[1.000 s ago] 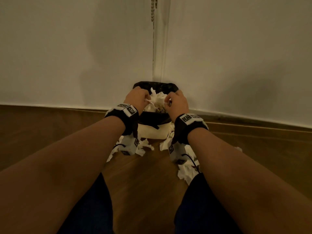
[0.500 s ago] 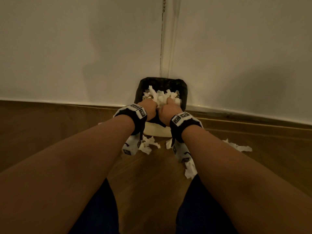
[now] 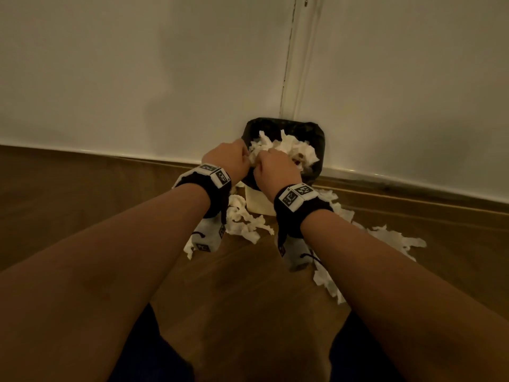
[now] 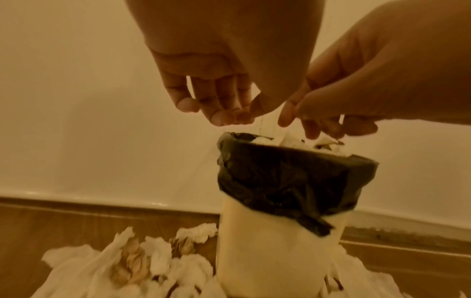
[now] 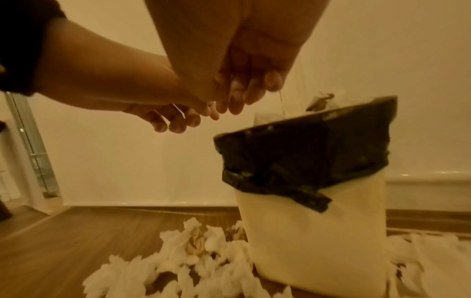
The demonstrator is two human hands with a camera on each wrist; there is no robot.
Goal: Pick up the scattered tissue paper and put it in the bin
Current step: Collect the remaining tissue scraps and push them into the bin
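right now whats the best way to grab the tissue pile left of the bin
Scoop the tissue pile from above, at its bunched middle, fingers raking in from the open floor side. It lies low, loose and crumpled against the bin, so a pinch at an edge would likely lift only one shred.

One bin (image 3: 316, 133), two hands, two wristbands, many tissue scraps (image 3: 245, 221) uncounted.

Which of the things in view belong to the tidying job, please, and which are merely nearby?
Belonging to the job:
- bin with black liner
- tissue in the bin
- scattered tissue on the floor
- left hand, right hand

Merely nearby:
- wall
- skirting board
- wooden floor
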